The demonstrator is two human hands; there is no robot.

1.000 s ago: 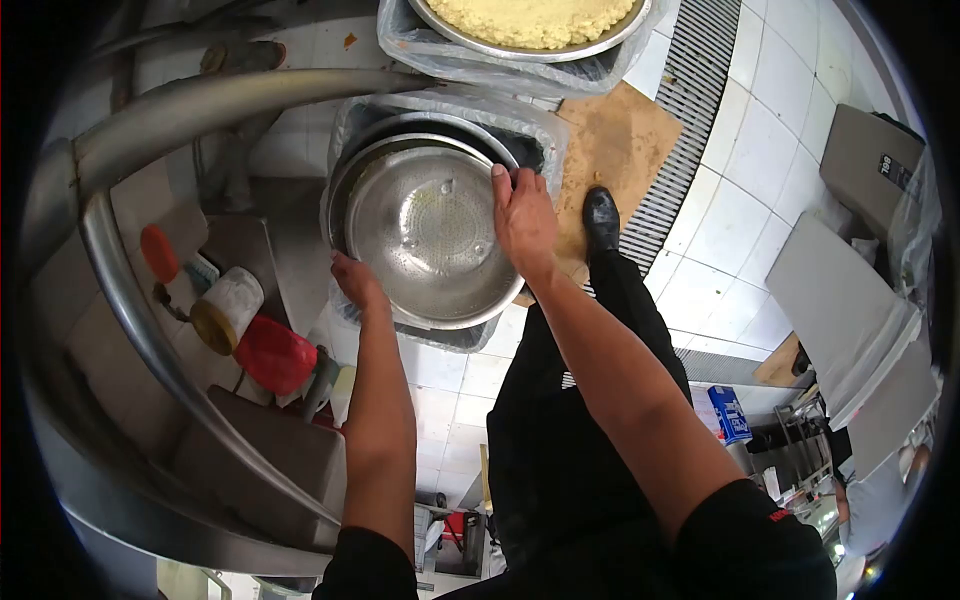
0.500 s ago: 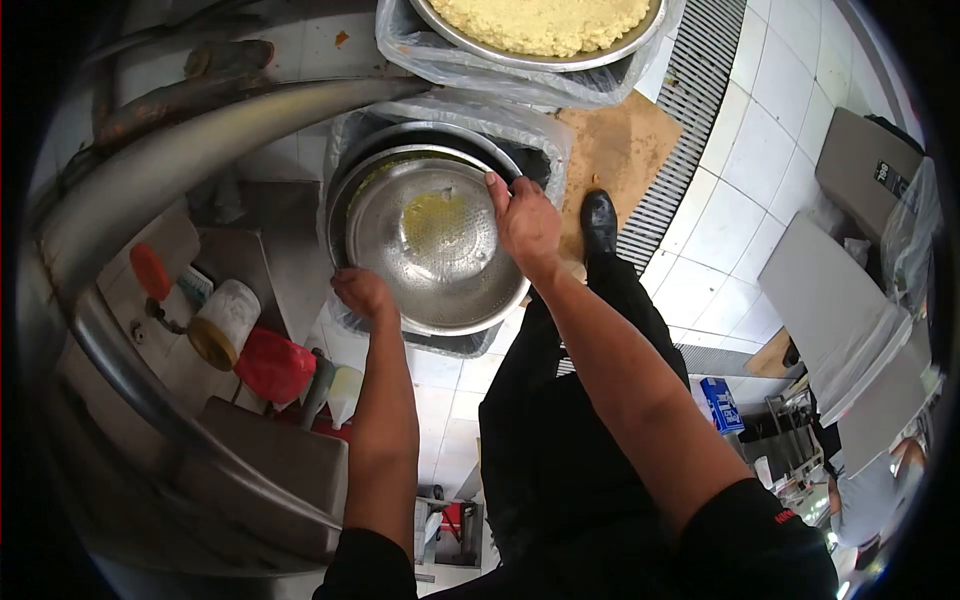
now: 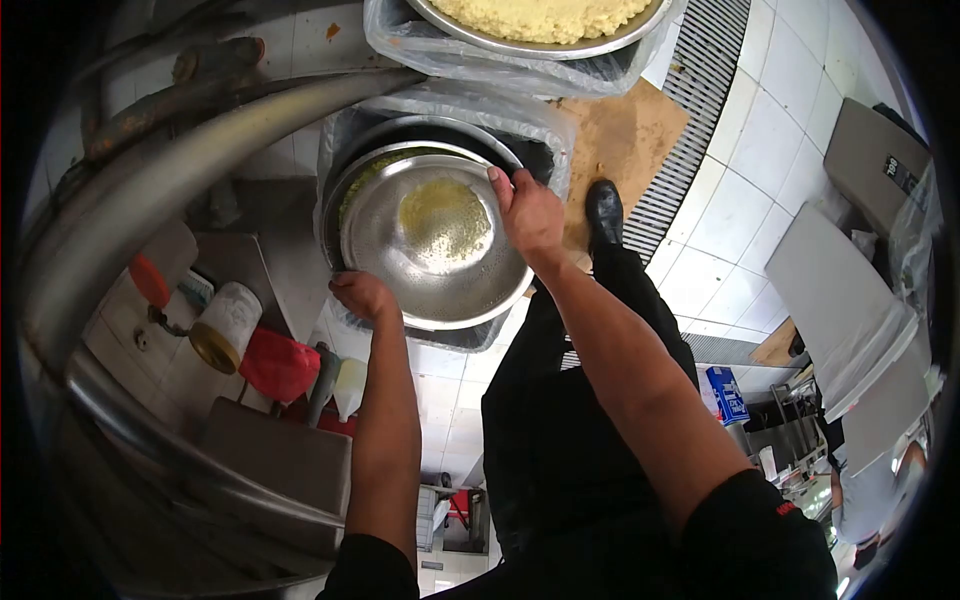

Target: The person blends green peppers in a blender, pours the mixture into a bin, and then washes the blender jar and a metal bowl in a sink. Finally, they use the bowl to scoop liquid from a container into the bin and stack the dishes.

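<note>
I hold a large round metal bowl (image 3: 455,285) with both hands. Its inside is speckled, with a smear of yellow-green liquid near the middle. My left hand (image 3: 362,294) is closed on the rim at the lower left. At the upper right, my right hand (image 3: 532,220) grips the rim, thumb on top and fingers curled around the outer side. Beneath it sits another metal bowl (image 3: 341,190), with yellow-green residue along its inner wall. These bowls rest over a crate lined with clear plastic (image 3: 555,125).
Beyond, a wide pan (image 3: 580,50) holds crumbly yellow food (image 3: 540,14). A curved metal pipe (image 3: 230,130) crosses the left side. A brown board (image 3: 625,135) lies beside a floor grate (image 3: 700,75). Lower left are a red bag (image 3: 280,365) and a white container (image 3: 232,315).
The held bowl has tilted and shifted slightly, showing more of the residue in the bowl beneath at the upper left. Both hands keep their grip.
</note>
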